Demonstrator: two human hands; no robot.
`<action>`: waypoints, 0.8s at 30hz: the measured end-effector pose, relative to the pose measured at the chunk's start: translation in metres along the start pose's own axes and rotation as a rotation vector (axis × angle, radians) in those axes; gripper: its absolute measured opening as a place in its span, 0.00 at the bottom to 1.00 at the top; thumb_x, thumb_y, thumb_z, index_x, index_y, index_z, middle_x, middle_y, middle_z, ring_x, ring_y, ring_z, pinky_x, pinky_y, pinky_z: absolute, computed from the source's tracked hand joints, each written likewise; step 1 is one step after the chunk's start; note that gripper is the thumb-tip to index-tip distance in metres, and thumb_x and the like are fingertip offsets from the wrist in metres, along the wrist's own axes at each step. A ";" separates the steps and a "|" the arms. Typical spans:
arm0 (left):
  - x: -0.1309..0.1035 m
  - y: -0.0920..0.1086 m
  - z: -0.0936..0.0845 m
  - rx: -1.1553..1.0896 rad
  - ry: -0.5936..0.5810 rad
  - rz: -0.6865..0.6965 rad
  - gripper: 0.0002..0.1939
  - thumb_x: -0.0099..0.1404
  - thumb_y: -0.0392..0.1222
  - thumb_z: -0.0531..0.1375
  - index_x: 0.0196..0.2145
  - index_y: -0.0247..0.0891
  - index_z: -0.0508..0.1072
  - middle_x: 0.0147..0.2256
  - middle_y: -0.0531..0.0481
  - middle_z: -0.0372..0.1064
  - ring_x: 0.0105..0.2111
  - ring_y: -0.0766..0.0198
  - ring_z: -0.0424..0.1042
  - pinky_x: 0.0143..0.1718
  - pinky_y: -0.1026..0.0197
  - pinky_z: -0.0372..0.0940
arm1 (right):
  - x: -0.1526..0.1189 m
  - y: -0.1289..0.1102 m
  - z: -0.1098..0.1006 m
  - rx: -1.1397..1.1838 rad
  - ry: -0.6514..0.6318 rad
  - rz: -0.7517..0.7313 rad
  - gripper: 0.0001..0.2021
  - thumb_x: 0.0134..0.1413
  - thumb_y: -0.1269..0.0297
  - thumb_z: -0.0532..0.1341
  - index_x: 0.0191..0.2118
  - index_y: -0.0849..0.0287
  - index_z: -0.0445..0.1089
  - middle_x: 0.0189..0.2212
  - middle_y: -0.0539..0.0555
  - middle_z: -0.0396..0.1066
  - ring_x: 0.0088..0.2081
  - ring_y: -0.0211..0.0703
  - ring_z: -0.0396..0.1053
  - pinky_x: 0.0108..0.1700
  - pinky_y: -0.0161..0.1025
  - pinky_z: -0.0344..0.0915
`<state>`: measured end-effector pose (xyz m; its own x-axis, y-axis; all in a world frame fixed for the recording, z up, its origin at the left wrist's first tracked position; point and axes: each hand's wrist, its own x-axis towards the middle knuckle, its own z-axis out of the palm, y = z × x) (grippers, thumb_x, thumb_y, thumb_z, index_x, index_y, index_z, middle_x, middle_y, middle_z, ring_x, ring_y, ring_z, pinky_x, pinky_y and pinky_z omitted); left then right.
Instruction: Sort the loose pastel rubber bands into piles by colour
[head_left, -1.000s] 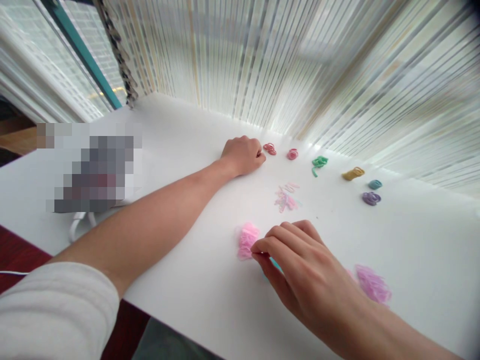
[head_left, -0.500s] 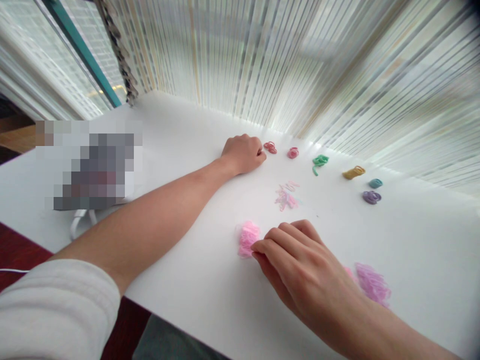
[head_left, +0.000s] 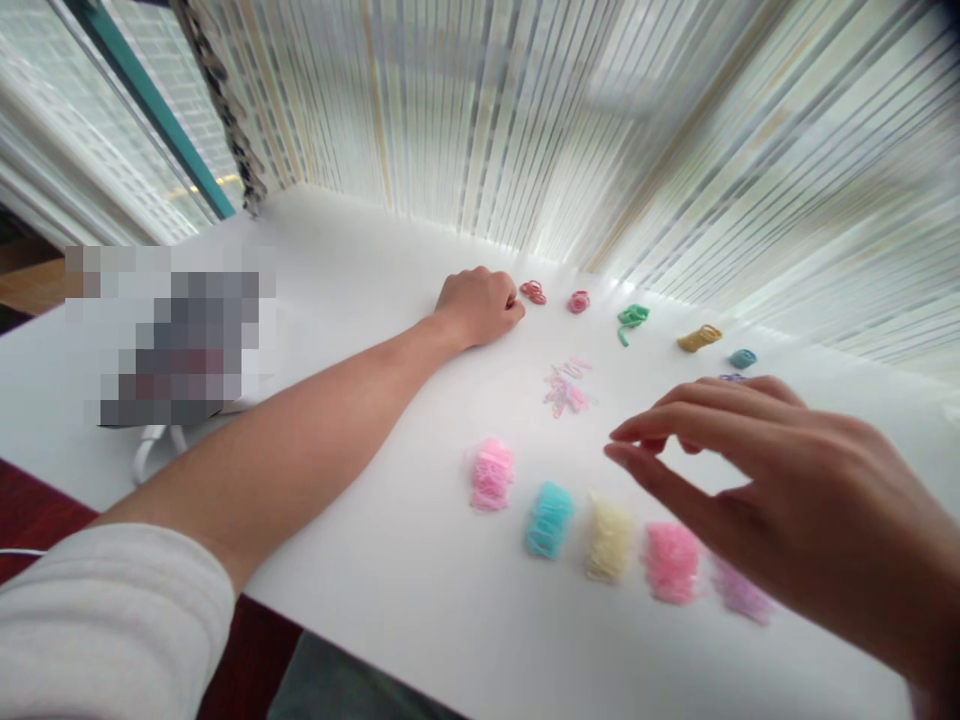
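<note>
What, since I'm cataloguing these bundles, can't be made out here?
All in the head view:
Purple coil: mostly hidden by the right hand.
Lilac bundle: partly covered by the same hand.
Left hand: its curled fingers hide whether it holds anything.
Dark object at left: blurred into blocks.
Loose pink strands: too small to count.

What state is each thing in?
Left hand: curled, resting on table
Right hand: raised, thumb and forefinger nearly meeting
Pastel bands: scattered
Light-pink bands: bunched
Turquoise bands: bunched
Cream bands: bunched
Deep-pink bands: bunched
Lilac bands: bunched, partly hidden
Red bands: looped
Rose bands: looped
Green bands: bunched, one trailing
Ochre bands: bunched
Teal bands: bunched
Purple bands: mostly hidden
Curtain: hanging
</note>
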<state>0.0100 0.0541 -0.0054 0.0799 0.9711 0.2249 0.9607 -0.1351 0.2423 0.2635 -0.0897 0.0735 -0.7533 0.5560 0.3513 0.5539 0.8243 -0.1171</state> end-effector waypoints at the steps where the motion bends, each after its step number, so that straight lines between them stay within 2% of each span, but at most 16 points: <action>1: 0.000 0.000 0.000 0.001 0.003 -0.001 0.16 0.69 0.46 0.57 0.38 0.38 0.83 0.41 0.38 0.79 0.44 0.49 0.76 0.50 0.49 0.66 | -0.001 0.012 -0.004 -0.016 0.010 0.051 0.11 0.72 0.59 0.60 0.38 0.53 0.77 0.31 0.52 0.80 0.27 0.43 0.73 0.37 0.46 0.64; 3: 0.001 -0.002 0.000 0.011 0.000 -0.005 0.16 0.69 0.47 0.56 0.37 0.39 0.82 0.39 0.39 0.79 0.43 0.49 0.76 0.50 0.49 0.66 | -0.004 0.036 -0.008 -0.045 0.031 0.177 0.12 0.70 0.54 0.62 0.37 0.51 0.78 0.29 0.52 0.78 0.22 0.41 0.69 0.33 0.45 0.63; 6: 0.003 -0.004 0.000 0.041 -0.011 -0.015 0.16 0.68 0.49 0.56 0.35 0.41 0.82 0.37 0.40 0.80 0.42 0.48 0.76 0.48 0.49 0.66 | -0.007 0.068 -0.006 -0.048 0.047 0.363 0.12 0.66 0.51 0.64 0.37 0.52 0.80 0.27 0.53 0.77 0.22 0.42 0.68 0.30 0.44 0.62; 8: 0.004 -0.007 0.001 0.068 -0.015 -0.011 0.17 0.68 0.50 0.55 0.33 0.41 0.81 0.36 0.40 0.80 0.41 0.48 0.76 0.46 0.50 0.66 | -0.008 0.084 -0.002 -0.029 0.047 0.442 0.12 0.64 0.53 0.65 0.36 0.53 0.80 0.27 0.53 0.77 0.24 0.43 0.69 0.29 0.43 0.62; 11: 0.006 -0.009 0.000 0.103 -0.016 0.004 0.19 0.69 0.52 0.53 0.29 0.41 0.78 0.36 0.41 0.80 0.40 0.48 0.76 0.43 0.51 0.66 | -0.008 0.097 0.009 0.018 -0.017 0.518 0.10 0.63 0.57 0.64 0.36 0.55 0.81 0.27 0.53 0.77 0.28 0.43 0.71 0.33 0.42 0.63; 15: 0.007 -0.010 -0.001 0.140 -0.019 0.001 0.19 0.69 0.53 0.53 0.29 0.42 0.77 0.35 0.41 0.80 0.39 0.47 0.77 0.41 0.51 0.65 | -0.006 0.101 0.023 0.107 -0.103 0.535 0.11 0.64 0.57 0.63 0.40 0.56 0.81 0.31 0.54 0.79 0.32 0.44 0.73 0.36 0.43 0.64; 19: 0.007 -0.011 -0.002 0.158 -0.024 0.007 0.20 0.69 0.54 0.52 0.29 0.42 0.77 0.36 0.41 0.80 0.39 0.47 0.77 0.39 0.52 0.64 | -0.006 0.103 0.035 0.174 -0.112 0.491 0.12 0.66 0.58 0.63 0.44 0.59 0.82 0.34 0.56 0.79 0.34 0.45 0.74 0.38 0.43 0.66; 22: 0.007 -0.012 -0.002 0.170 -0.023 0.010 0.20 0.70 0.53 0.52 0.29 0.43 0.76 0.36 0.41 0.81 0.38 0.47 0.77 0.37 0.52 0.63 | -0.008 0.105 0.044 0.203 -0.105 0.433 0.14 0.68 0.59 0.62 0.50 0.59 0.81 0.43 0.60 0.80 0.39 0.47 0.76 0.43 0.45 0.70; 24: 0.007 -0.012 -0.002 0.173 -0.022 0.007 0.19 0.70 0.53 0.52 0.30 0.43 0.76 0.36 0.42 0.81 0.38 0.47 0.77 0.37 0.53 0.63 | -0.009 0.105 0.048 0.213 -0.099 0.368 0.16 0.71 0.58 0.60 0.55 0.60 0.79 0.50 0.63 0.78 0.47 0.51 0.77 0.51 0.49 0.72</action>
<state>-0.0012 0.0625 -0.0050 0.0910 0.9746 0.2048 0.9914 -0.1081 0.0741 0.3111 -0.0034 0.0131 -0.5556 0.8158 0.1605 0.7140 0.5670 -0.4107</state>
